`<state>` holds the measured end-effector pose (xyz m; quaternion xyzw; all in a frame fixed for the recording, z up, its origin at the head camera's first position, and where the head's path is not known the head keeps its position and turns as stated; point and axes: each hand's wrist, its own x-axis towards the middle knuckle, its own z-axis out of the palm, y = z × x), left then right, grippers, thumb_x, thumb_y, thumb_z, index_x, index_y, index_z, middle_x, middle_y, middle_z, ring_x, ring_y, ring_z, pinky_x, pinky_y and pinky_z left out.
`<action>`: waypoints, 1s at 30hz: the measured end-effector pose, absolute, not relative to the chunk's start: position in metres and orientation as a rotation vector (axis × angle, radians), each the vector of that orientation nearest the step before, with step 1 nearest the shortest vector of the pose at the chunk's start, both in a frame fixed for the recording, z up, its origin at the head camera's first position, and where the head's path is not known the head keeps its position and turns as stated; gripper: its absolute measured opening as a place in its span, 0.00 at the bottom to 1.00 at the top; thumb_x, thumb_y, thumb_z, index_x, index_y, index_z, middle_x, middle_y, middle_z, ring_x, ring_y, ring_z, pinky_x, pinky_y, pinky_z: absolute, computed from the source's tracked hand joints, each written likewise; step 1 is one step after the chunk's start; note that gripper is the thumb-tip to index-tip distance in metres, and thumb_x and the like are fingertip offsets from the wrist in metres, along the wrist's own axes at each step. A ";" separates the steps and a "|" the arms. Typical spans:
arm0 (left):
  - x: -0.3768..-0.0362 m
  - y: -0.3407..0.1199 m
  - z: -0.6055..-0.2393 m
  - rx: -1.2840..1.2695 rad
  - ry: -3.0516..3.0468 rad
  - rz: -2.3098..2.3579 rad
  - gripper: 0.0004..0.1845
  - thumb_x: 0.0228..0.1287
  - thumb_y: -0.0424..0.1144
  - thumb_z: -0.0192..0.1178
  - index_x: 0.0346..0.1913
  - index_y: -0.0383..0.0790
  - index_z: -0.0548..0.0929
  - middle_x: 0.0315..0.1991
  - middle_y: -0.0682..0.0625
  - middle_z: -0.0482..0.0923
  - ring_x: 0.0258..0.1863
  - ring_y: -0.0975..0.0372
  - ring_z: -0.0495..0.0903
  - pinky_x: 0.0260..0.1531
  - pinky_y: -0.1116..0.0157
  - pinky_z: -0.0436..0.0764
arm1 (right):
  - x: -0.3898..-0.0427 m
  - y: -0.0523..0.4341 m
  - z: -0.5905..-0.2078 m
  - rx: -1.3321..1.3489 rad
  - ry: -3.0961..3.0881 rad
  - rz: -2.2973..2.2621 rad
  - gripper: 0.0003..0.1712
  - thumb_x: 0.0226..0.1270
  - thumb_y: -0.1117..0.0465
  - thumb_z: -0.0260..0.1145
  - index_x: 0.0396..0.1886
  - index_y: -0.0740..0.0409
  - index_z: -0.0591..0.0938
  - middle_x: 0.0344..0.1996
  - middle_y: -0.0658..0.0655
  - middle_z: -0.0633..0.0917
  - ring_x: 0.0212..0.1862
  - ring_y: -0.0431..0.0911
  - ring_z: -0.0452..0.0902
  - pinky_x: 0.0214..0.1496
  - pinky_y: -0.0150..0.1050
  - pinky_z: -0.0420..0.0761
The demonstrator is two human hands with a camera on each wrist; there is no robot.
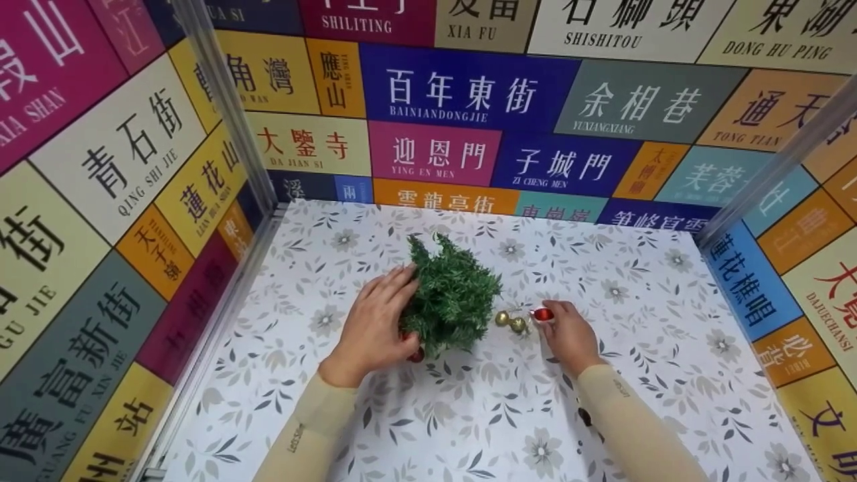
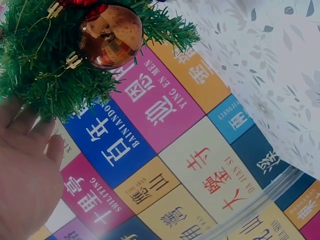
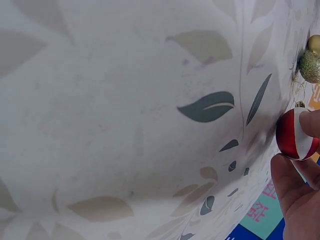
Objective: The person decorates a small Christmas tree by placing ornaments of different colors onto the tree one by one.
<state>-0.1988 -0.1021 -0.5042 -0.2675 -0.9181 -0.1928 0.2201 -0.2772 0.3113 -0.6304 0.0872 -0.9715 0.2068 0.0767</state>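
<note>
right hand (image 1: 569, 335) pinched a red-and-white bauble (image 1: 542, 314) between fingertips, low over the table (image 1: 602, 415), just right of two gold baubles (image 1: 510, 322) lying on the surface. right wrist view confirmed it: thumb and finger curled on the bauble (image 3: 296, 134), gold ones (image 3: 311, 60) just beyond.

tree (image 1: 452, 301) sat left of that hand, gold baubles between them. its long axis leaned up and away, tip toward the back wall.

left hand (image 1: 376, 328) was on the tree's left flank, fingers fairly straight against the foliage, thumb low near a small red bauble (image 1: 416, 355) at the base. steadying contact, couldn't tell if it was a real grip. left wrist view showed a copper bauble (image 2: 111, 35) already hung on a branch.

key relation: the held bauble was right of the tree's right side, right hand nearer to it.
</note>
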 end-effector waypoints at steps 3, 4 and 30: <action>-0.199 -0.101 -0.505 -0.741 -2.534 -0.537 0.45 0.47 0.47 0.65 0.73 0.39 0.69 0.77 0.49 0.55 0.75 0.54 0.56 0.72 0.54 0.53 | -0.275 0.314 -0.628 0.251 -2.905 0.630 0.28 0.68 0.58 0.68 0.67 0.54 0.74 0.59 0.60 0.76 0.50 0.60 0.80 0.50 0.58 0.79; -0.199 -0.101 -0.505 -0.740 -2.534 -0.540 0.45 0.47 0.47 0.65 0.72 0.39 0.69 0.77 0.49 0.55 0.75 0.54 0.56 0.72 0.53 0.53 | -0.275 0.315 -0.627 0.256 -2.901 0.635 0.28 0.68 0.59 0.68 0.67 0.54 0.74 0.59 0.60 0.76 0.50 0.60 0.80 0.50 0.58 0.79; -0.199 -0.100 -0.505 -0.729 -2.537 -0.526 0.44 0.48 0.47 0.65 0.72 0.40 0.69 0.77 0.48 0.56 0.74 0.52 0.58 0.72 0.54 0.53 | -0.231 0.302 -0.574 0.556 -2.576 0.600 0.30 0.61 0.62 0.75 0.63 0.55 0.77 0.55 0.58 0.79 0.47 0.55 0.81 0.43 0.53 0.82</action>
